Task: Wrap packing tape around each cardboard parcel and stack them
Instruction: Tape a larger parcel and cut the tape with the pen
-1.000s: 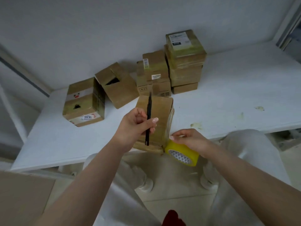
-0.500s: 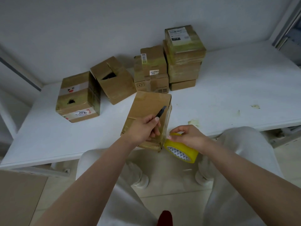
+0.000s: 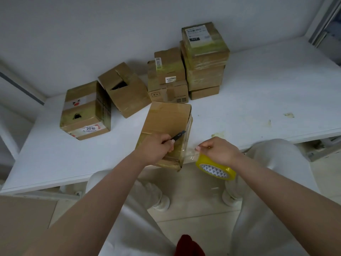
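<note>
While R hand (image 3: 217,150) holds tape (image 3: 215,168), L hand (image 3: 156,147) grips cutter (image 3: 177,136).

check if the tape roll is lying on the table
No, the right hand grips the yellow tape roll off the table edge, a clear strip stretched to the parcel.

Brown parcel (image 3: 166,124) lies at table edge, yellow tape roll (image 3: 215,168) beside it.
</note>
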